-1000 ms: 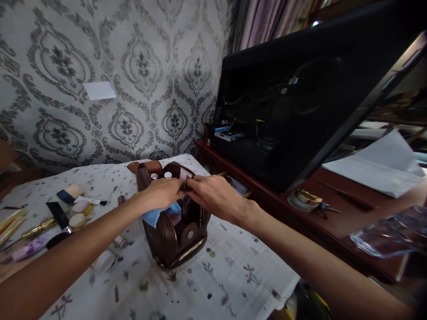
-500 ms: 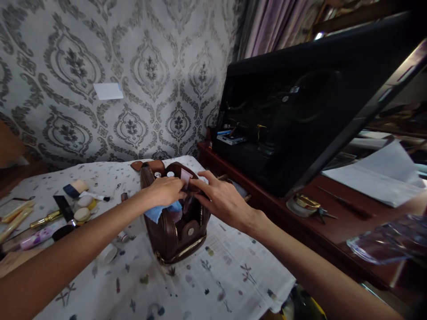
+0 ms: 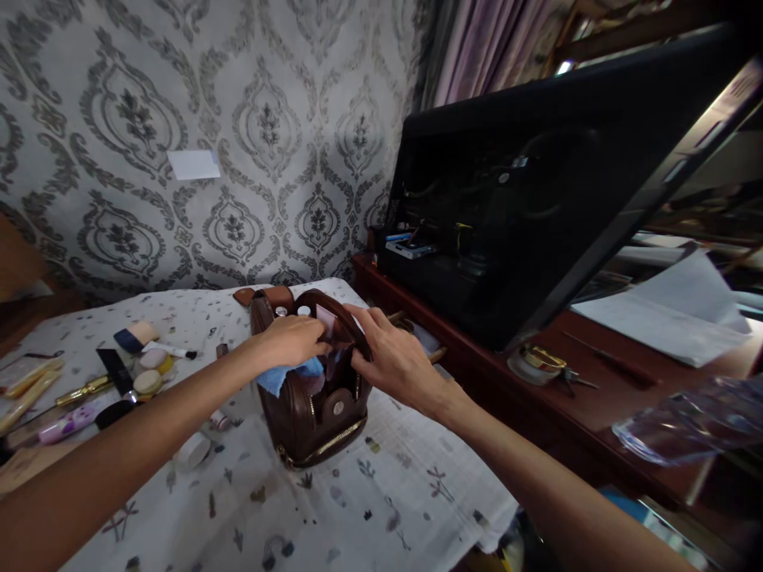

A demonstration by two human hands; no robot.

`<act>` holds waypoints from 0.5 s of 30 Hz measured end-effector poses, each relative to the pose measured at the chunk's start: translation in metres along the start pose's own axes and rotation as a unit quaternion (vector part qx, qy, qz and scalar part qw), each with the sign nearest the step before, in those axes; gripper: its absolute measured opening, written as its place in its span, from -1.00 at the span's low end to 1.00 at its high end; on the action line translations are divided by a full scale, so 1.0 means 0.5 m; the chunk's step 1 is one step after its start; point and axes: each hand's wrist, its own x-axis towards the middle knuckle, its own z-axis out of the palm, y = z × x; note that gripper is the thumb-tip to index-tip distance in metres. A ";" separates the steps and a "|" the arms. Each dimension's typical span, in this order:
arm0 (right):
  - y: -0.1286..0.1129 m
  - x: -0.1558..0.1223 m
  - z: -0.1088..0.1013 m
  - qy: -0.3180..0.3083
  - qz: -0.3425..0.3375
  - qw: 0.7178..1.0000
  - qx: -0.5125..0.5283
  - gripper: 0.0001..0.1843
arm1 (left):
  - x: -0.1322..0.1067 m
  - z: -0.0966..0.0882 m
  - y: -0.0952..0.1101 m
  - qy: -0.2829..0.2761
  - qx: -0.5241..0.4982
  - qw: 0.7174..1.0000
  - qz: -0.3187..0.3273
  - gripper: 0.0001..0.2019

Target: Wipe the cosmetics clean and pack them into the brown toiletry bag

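A dark brown leather makeup bag (image 3: pixel 286 409) stands unzipped on the patterned white cloth, its front zip curving along the base. My left hand (image 3: pixel 295 340) reaches over its left side into the opening, fingers bent and their tips partly hidden. Light blue cloth (image 3: pixel 275 380) hangs over the rim beneath that palm; whether the hand grips it I cannot make out. Close to the left fingertips, a pale pink tube (image 3: pixel 325 317) sticks up, and white caps (image 3: pixel 304 311) show behind. My right hand (image 3: pixel 393 356) is closed round the bag's right rim (image 3: pixel 351 322), fingers outside and thumb inside.
Left of the bag lie a makeup brush (image 3: pixel 170 349), a purple-patterned tube (image 3: pixel 75 421), a white jar (image 3: pixel 194 450) and other cosmetics. To the right, a large black screen (image 3: pixel 536 175) leans over a reddish desk with paper (image 3: pixel 673 306), keys (image 3: pixel 572 381) and a clear plastic bottle (image 3: pixel 679 421).
My right hand has gone from spread fingers over the opening to gripping the right rim, which now stands raised and arched. The left hand has barely moved.
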 end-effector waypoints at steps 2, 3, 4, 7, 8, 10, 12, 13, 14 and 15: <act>-0.002 -0.002 0.001 0.005 0.009 1.000 -0.002 -0.47 | 0.001 0.002 -0.001 0.002 -0.001 1.000 0.001 -0.59; -0.002 -0.002 0.001 0.008 0.013 1.000 -0.003 -0.56 | 0.002 0.003 -0.001 0.003 -0.002 1.000 0.002 -0.59; -0.003 -0.002 0.001 0.011 0.016 1.000 -0.006 -0.64 | 0.002 0.004 -0.002 0.005 -0.003 1.000 0.001 -0.59; -0.004 0.001 0.003 0.021 0.014 0.999 -0.020 -0.75 | 0.005 0.007 -0.003 0.007 -0.004 1.000 0.002 -0.58; -0.004 0.003 0.003 0.024 0.010 0.999 -0.022 -0.75 | 0.006 0.008 -0.003 0.007 -0.004 1.000 0.004 -0.58; -0.003 0.007 0.004 0.029 0.002 0.999 -0.020 -0.75 | 0.007 0.009 -0.004 0.007 -0.004 1.000 0.007 -0.58; -0.003 0.010 0.005 0.028 -0.003 0.999 -0.017 -0.76 | 0.008 0.009 -0.005 0.007 -0.004 1.000 0.009 -0.57; -0.003 0.012 0.005 0.024 -0.002 1.000 -0.017 -0.77 | 0.009 0.009 -0.004 0.007 -0.004 1.000 0.009 -0.57; -0.003 0.013 0.005 0.018 0.001 1.000 -0.019 -0.77 | 0.009 0.008 -0.003 0.007 -0.003 1.000 0.008 -0.56; -0.004 0.015 0.005 0.009 0.006 1.000 -0.022 -0.77 | 0.008 0.007 -0.002 0.005 -0.002 1.000 0.006 -0.55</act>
